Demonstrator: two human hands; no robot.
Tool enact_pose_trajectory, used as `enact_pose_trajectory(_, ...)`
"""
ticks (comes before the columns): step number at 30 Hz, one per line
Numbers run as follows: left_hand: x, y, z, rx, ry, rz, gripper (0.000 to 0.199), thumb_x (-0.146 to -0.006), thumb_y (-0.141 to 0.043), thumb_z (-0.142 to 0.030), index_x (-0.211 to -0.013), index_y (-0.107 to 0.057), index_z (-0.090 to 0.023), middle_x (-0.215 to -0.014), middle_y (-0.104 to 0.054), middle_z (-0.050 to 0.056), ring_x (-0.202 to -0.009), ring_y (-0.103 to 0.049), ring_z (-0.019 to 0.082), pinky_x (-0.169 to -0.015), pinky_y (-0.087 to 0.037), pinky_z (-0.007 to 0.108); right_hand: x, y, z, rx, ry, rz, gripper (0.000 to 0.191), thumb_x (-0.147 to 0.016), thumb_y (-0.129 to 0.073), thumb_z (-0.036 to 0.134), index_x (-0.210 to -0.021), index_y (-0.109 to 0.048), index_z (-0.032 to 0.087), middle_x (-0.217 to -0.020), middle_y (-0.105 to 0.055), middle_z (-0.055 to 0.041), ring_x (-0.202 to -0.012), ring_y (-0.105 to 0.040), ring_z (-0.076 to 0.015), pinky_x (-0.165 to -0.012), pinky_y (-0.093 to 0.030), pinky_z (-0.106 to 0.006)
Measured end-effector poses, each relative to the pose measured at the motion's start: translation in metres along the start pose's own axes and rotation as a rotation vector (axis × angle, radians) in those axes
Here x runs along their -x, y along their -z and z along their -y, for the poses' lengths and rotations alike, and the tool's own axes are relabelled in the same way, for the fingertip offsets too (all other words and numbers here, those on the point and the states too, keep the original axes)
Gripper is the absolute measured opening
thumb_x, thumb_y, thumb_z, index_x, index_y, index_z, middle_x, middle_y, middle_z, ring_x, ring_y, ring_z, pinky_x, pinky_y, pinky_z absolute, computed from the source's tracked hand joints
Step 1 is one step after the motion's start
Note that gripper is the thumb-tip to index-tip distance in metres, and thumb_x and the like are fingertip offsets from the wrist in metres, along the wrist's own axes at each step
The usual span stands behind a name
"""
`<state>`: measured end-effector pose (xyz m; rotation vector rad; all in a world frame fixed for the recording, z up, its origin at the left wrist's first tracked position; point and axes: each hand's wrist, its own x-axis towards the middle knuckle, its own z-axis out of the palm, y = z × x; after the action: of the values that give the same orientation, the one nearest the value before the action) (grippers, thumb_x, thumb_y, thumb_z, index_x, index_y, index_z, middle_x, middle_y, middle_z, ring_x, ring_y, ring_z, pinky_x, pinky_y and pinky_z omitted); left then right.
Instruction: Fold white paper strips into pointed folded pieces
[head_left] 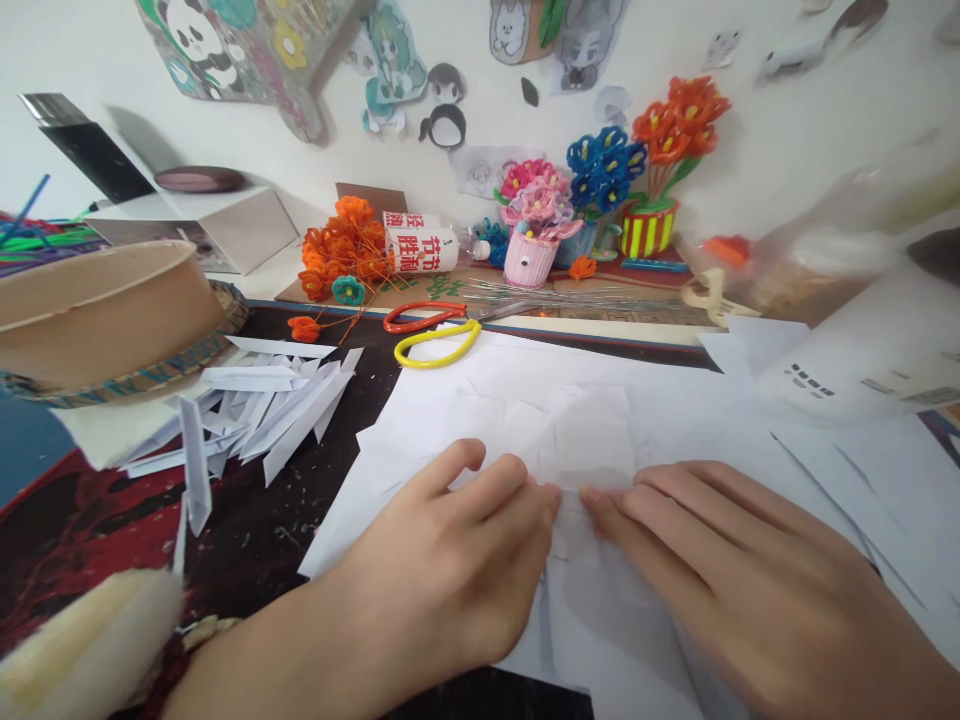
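Note:
Both hands meet over a stack of white paper sheets point(435, 390) at the centre. My left hand point(465, 545) is curled, its thumb and fingertips pinching a small piece of white paper point(568, 503). The thumb and fingers of my right hand point(712, 545) are pressed together on that piece's other side. The piece is mostly covered and blends into the white around it, so its folds are hard to make out. Several loose paper squares point(592, 430) lie just beyond the fingertips. Behind them rest scissors point(439, 360) with one red and one yellow handle.
To the left, folded paper strips point(255, 410) lie in a heap beside a round tan box point(112, 300). Orange flowers point(349, 245), a pink pot point(529, 260) and thin wires point(570, 293) line the back. A blurred whitish container point(870, 340) stands at right.

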<state>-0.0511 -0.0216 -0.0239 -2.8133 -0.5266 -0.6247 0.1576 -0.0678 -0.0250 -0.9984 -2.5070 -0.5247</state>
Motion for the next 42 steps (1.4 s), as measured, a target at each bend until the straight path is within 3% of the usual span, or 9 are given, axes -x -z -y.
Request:
enact_pose_trajectory(11,0.002,0.000,-0.001,-0.071,0.035,0.009,0.034,-0.100,-0.033,-0.010,-0.102,-0.067,-0.010,-0.080,-0.071,0.002,-0.079,-0.057,0.016,-0.078,-0.037,0.035,0.003,-0.005,-0.001,0.004,-0.006,0.015,0.034,-0.088,-0.041,-0.002,-0.083,-0.074,0.004,-0.062,-0.064,-0.0104,-0.064,-0.061,-0.0240,-0.058,-0.044,-0.037)
enact_pose_trajectory(19,0.010,-0.007,0.001,-0.038,0.119,-0.093,0.029,-0.097,-0.038,-0.011,-0.105,-0.066,-0.014,-0.083,-0.072,0.001,-0.080,-0.055,0.016,-0.077,-0.037,0.035,0.003,-0.001,-0.001,0.026,0.001,0.038,0.037,-0.091,-0.038,0.000,-0.084,-0.074,0.006,-0.065,-0.066,-0.0107,-0.065,-0.063,-0.0239,-0.057,-0.045,-0.036)
enact_pose_trajectory(30,0.009,0.001,0.007,-0.041,0.183,-0.037,0.027,-0.091,-0.045,-0.009,-0.103,-0.067,-0.020,-0.104,-0.070,0.003,-0.091,-0.056,0.021,-0.078,-0.039,0.037,0.004,0.000,-0.003,-0.001,-0.008,0.056,0.039,-0.091,-0.033,-0.001,-0.092,-0.071,0.004,-0.066,-0.066,-0.0108,-0.065,-0.062,-0.0234,-0.058,-0.047,-0.037)
enact_pose_trajectory(37,0.008,0.001,0.006,-0.037,0.128,-0.027,0.027,-0.094,-0.045,-0.008,-0.105,-0.067,-0.019,-0.110,-0.068,0.003,-0.096,-0.056,0.020,-0.082,-0.036,0.037,0.011,-0.001,-0.004,-0.015,-0.023,0.080,0.038,-0.093,-0.030,0.001,-0.100,-0.067,0.007,-0.075,-0.066,-0.0106,-0.073,-0.060,-0.0231,-0.065,-0.048,-0.037)
enact_pose_trajectory(42,0.008,-0.002,0.004,-0.073,0.161,-0.002,0.033,-0.095,-0.039,-0.009,-0.106,-0.068,-0.020,-0.110,-0.068,0.004,-0.097,-0.055,0.022,-0.081,-0.036,0.038,0.007,-0.004,-0.003,-0.078,-0.075,0.032,0.033,-0.093,-0.037,0.002,-0.087,-0.069,0.008,-0.072,-0.064,-0.0098,-0.071,-0.060,-0.0216,-0.062,-0.047,-0.034)
